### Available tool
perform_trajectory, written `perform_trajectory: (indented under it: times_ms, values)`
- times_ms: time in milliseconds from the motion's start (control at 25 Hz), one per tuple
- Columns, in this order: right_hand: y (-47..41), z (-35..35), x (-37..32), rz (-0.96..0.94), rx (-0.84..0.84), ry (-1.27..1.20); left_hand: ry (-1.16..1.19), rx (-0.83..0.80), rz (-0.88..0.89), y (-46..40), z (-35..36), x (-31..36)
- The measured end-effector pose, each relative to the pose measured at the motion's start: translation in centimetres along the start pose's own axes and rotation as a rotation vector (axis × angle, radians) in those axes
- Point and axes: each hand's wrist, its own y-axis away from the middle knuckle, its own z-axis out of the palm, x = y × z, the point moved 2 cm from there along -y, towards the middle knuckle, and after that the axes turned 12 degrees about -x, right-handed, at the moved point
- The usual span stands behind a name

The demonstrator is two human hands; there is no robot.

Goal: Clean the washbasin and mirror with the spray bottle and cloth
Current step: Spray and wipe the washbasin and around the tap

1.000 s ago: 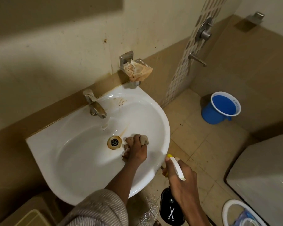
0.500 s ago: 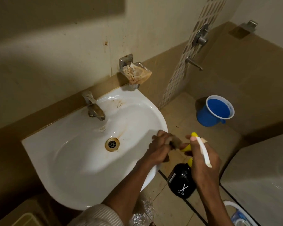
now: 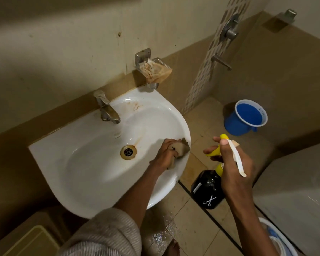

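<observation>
A white washbasin [image 3: 85,163] hangs on the wall, with brown stains near its drain [image 3: 128,152] and behind the metal tap [image 3: 106,110]. My left hand [image 3: 165,151] is closed on a crumpled tan cloth [image 3: 183,147] and presses it against the basin's right inner rim. To the right of the basin, above the floor, my right hand [image 3: 233,163] grips a black spray bottle [image 3: 208,189] with a yellow and white trigger head, nozzle toward the basin. No mirror is in view.
A wall soap dish [image 3: 154,70] with stained paper hangs above the basin's right end. A blue mug [image 3: 245,117] stands on the tiled floor by the shower taps [image 3: 229,32]. The floor below the basin is wet. A white bucket rim [image 3: 283,239] shows at bottom right.
My left hand carried the cloth from beside the drain out past the basin's right edge, then back onto the right inner rim. My right hand lifted the spray bottle higher, to the basin's right.
</observation>
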Motion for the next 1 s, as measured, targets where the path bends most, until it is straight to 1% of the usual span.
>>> perform_trajectory:
  times_ms: [120, 200, 280, 440, 560, 640, 720, 760, 800, 840, 880, 920, 1000]
  values:
    - [0.9, 0.4, 1.1, 0.013, -0.015, -0.017, -0.075, -0.017, -0.018, 1.8, 0.0, -1.7]
    - [1.2, 1.0, 1.3, 0.015, -0.031, -0.028, -0.213, -0.072, -0.009, 4.6, -0.3, -2.6]
    - [1.2, 1.7, 1.3, 0.018, -0.038, -0.035, -0.376, -0.165, 0.012, 7.2, -0.3, -3.4]
    - [0.9, 2.8, 1.3, -0.009, -0.082, -0.036, -0.697, -0.253, 0.036, 11.6, -0.6, -2.6]
    - [0.8, 3.4, 1.0, -0.028, -0.112, -0.039, -0.834, -0.296, -0.055, 15.1, -2.1, -1.6]
    - [0.8, 3.7, 1.0, -0.020, -0.122, -0.046, -0.908, -0.302, -0.189, 17.0, -4.5, -1.6]
    - [0.7, 3.9, 1.1, -0.007, -0.128, -0.040, -0.979, -0.226, -0.357, 17.7, -8.2, -1.5]
    - [0.6, 4.1, 1.2, -0.005, -0.133, -0.036, -0.967, -0.129, -0.363, 17.4, -10.1, -1.2]
    - [0.5, 4.2, 1.4, -0.006, -0.137, -0.031, -0.909, 0.012, -0.298, 16.7, -11.6, -0.5]
    - [0.5, 4.3, 1.3, -0.012, -0.142, -0.028, -0.841, 0.164, -0.196, 15.4, -12.8, -0.1]
    - [0.6, 4.4, 1.3, -0.021, -0.143, -0.023, -0.821, 0.283, -0.112, 13.8, -13.6, -0.2]
    - [0.7, 4.3, 1.3, -0.030, -0.141, -0.026, -0.839, 0.341, -0.061, 11.9, -14.0, -0.7]
    - [1.1, 4.0, 1.4, -0.030, -0.135, -0.042, -0.943, 0.333, -0.186, 8.1, -14.0, -3.8]
